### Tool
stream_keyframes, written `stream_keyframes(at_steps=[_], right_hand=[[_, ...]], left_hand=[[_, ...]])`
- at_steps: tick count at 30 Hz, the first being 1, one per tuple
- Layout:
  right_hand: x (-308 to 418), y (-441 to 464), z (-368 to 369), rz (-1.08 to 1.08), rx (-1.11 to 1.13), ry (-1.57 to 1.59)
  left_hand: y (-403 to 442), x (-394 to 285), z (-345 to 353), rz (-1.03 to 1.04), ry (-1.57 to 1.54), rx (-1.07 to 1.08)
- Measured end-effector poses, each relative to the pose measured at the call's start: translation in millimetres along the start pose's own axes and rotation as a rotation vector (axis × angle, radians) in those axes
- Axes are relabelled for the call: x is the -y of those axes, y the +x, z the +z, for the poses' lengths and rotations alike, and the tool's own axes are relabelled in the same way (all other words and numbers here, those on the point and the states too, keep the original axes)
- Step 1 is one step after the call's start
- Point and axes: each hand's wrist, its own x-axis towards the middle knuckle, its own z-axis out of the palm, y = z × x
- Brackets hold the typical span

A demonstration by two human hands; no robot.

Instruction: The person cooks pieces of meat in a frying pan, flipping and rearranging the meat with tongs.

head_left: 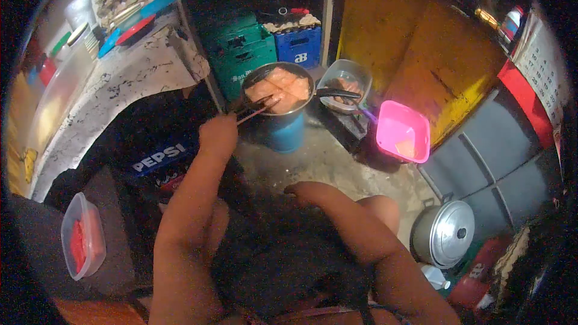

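Observation:
My left hand (218,135) is closed round a thin utensil (251,114), whose far end reaches into a round pan (311,91). Pale orange pieces of food (280,89) fill much of the pan, which sits above a blue cylindrical base (285,133). The pan's black handle (338,93) points right, over a clear container (348,72) with brownish pieces inside. My right hand (301,194) is near my knee, away from the pan; its fingers look curled, but what they hold, if anything, is too dark to tell.
A pink basin (404,132) is right of the pan. A lidded pot (451,235) stands at lower right, a plastic tub (84,236) with red contents at lower left. Green (244,54) and blue crates (299,47) are behind the pan. A marbled counter (132,78) is at left.

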Motion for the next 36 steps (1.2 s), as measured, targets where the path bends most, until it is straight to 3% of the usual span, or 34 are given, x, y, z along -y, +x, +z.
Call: stream_keyframes(at_steps=[4, 8, 12, 16, 22, 27, 36], right_hand=[[9.8, -13.3, -4.4, -0.019, -0.035, -0.028], [8.8, -14.9, 2.3, 0.001, -0.086, -0.094], [32.4, -23.9, -19.2, 0.102, 0.104, -0.041], [11.4, -5.1, 2.4, -0.006, 0.007, -0.017], [7.3, 2.3, 9.5, -0.004, -0.014, -0.072], [29.5, -25.8, -14.9, -0.043, 0.015, -0.078], [-8.1, 0.3, 12.1, -0.051, -0.023, -0.052]], left_hand=[[-1.5, -1.3, -2.9, 0.008, 0.088, 0.037], [-11.8, 6.4, -8.7, 0.04, 0.127, -0.058], [-15.6, 11.3, -12.9, 0.023, 0.102, -0.079], [-13.1, 8.8, -2.9, 0.082, 0.043, -0.129], [-4.6, -7.1, -2.7, 0.066, 0.013, 0.003], [-1.3, 2.9, -1.7, 0.085, 0.075, -0.024], [-4.6, 11.7, -17.4, 0.035, 0.041, 0.02]])
